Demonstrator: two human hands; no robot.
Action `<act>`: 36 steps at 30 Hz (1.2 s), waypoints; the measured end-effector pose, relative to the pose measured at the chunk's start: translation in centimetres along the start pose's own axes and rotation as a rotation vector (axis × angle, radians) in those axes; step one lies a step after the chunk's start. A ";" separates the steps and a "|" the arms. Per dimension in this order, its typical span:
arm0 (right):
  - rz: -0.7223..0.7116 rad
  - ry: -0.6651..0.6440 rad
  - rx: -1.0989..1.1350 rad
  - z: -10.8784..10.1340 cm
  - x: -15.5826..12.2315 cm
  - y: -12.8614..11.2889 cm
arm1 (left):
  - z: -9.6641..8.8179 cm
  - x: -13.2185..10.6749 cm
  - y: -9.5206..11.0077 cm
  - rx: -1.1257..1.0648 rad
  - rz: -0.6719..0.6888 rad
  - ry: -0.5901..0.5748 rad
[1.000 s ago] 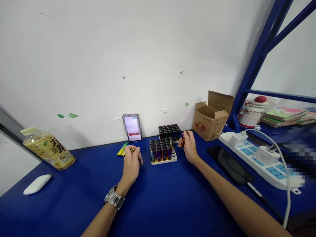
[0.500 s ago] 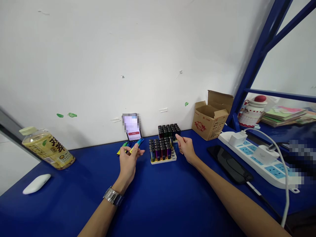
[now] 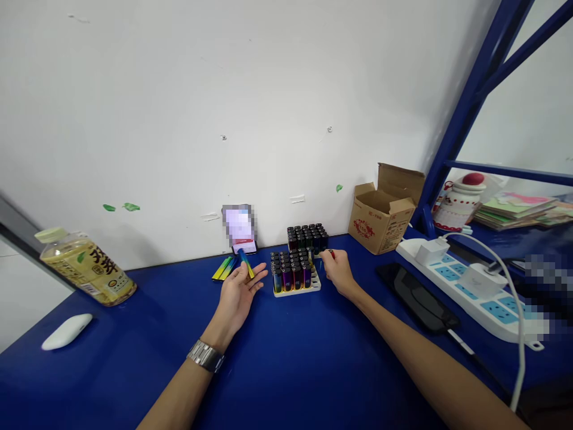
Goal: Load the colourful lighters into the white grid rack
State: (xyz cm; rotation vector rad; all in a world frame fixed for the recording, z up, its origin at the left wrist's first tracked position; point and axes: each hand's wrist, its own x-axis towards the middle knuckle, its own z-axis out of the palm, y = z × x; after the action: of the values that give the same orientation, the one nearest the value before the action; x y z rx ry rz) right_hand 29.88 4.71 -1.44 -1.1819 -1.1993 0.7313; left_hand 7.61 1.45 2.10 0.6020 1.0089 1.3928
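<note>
My left hand (image 3: 237, 292), palm turned up, pinches a shiny blue-and-yellow lighter casing (image 3: 246, 264) between thumb and fingers. Similar yellow-green casings (image 3: 222, 269) lie on the table just behind it. My right hand (image 3: 339, 273) is closed in a fist around a small object with a red end (image 3: 332, 254); the rest of that object is hidden. Between the hands stands a white tray (image 3: 298, 292) holding upright lighters (image 3: 290, 272) in purple, blue and gold, with some bare slots on its right side. Behind it is a second block of dark lighters (image 3: 307, 237).
A phone (image 3: 244, 239) leans on the wall. At left are a drink bottle (image 3: 89, 269) and a white mouse (image 3: 67, 332). To the right stand an open carton (image 3: 380, 221), a black phone (image 3: 416, 298) on a cable and a white power strip (image 3: 465, 292).
My left hand has turned palm up and opened its fingers somewhat, tilting the casing the other way. My right fist has rotated slightly, staying beside the tray.
</note>
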 end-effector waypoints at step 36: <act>-0.039 -0.104 -0.171 -0.1 -0.1 -0.2 | -0.5 0.2 -1.5 0.505 0.386 -0.027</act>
State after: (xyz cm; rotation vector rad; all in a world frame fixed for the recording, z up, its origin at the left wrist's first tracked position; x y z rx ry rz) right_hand 29.94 4.49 -1.24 -1.2700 -1.3900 0.6775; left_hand 7.96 1.32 0.53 1.2382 1.2792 1.4561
